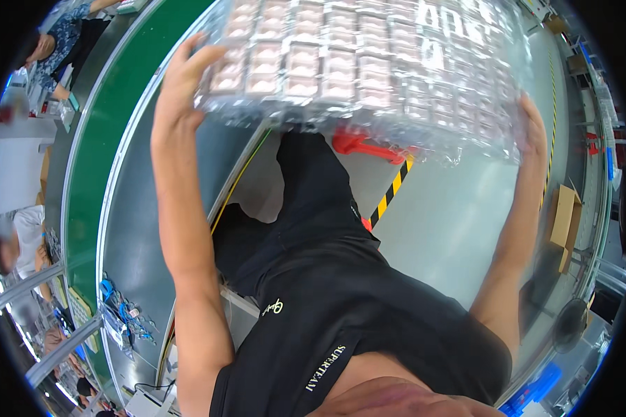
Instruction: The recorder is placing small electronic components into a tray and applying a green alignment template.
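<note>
Between my hands hangs a wide stack of clear plastic blister trays point(341, 69), its many pockets filled with small pinkish-white pieces. It is lifted off the ground, and its top runs out of the picture. My left hand point(181, 80) grips the left side, thumb across the upper face and fingers at the edge. At the opposite end my right hand point(532, 128) clasps the edge, with most of its fingers hidden behind the plastic. Both arms are stretched out forward.
A grey bench with a green belt point(94, 160) runs along my left, with blue cables point(124, 309) on it. A red object point(365, 144) stands on the floor beside black-yellow tape point(391, 194). Right: an open cardboard box point(565, 219). Other people sit beyond the belt.
</note>
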The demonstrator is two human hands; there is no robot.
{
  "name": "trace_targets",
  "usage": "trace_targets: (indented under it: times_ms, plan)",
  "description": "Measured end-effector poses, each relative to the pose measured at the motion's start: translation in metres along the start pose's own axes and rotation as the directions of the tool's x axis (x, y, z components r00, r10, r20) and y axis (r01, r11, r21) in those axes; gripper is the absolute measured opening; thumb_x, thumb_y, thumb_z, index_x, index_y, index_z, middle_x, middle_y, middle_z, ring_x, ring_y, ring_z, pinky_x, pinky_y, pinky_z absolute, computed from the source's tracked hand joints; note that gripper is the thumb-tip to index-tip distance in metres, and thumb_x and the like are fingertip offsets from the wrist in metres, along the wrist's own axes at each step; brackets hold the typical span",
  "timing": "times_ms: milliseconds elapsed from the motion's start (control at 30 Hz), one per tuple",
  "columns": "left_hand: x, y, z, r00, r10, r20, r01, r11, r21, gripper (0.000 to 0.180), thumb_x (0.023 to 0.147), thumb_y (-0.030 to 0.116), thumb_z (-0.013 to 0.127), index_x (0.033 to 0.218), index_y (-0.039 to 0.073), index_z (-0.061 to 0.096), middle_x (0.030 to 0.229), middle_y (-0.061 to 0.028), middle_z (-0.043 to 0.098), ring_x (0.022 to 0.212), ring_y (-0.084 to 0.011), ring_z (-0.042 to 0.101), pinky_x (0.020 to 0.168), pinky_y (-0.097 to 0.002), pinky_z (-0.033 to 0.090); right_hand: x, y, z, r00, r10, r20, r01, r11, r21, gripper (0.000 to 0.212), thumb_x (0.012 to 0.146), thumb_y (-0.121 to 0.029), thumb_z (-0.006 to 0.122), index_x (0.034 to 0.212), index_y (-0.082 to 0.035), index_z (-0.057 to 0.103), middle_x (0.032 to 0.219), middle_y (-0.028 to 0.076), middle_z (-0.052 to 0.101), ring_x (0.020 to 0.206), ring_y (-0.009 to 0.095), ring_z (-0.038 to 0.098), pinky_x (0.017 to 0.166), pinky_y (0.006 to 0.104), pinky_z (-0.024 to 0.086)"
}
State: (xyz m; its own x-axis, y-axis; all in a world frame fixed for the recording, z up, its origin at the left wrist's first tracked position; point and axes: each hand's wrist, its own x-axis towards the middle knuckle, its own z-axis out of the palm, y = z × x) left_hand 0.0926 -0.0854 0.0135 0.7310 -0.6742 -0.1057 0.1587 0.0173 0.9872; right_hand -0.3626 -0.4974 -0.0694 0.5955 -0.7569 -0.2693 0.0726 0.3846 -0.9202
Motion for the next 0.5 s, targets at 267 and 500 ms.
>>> trace_targets:
  times_ms: [267,500]
  plan:
    - [-0.181,0.019,0.004,0.878,0.003,-0.479,-0.043,0.996,-0.073,0.053,0.087,0.003,0.061,0.137,0.003,0.044,0.112,-0.0158,0.065,0.092,-0.0224,0.069,0.077,-0.0352,0.06,0.056,-0.029,0.106,0.817,0.086,0.57,-0.041,0.995,-0.092,0.066,0.092,-0.017,0.061,0.149,0.003,0.035,0.134,0.018,0.059,0.115,0.028,0.065,0.096,0.0419,0.055]
    - [-0.23,0.037,0.058,0.641,-0.036,-0.767,-0.105,0.986,-0.133,0.061,0.084,0.0,0.066,0.137,0.003,0.037,0.108,-0.0175,0.063,0.085,-0.0215,0.067,0.071,-0.0355,0.059,0.152,-0.064,0.204,0.683,0.245,0.688,-0.051,0.956,-0.29,0.05,0.084,-0.013,0.06,0.131,0.004,0.054,0.111,0.01,0.066,0.096,0.017,0.065,0.083,0.0325,0.055]
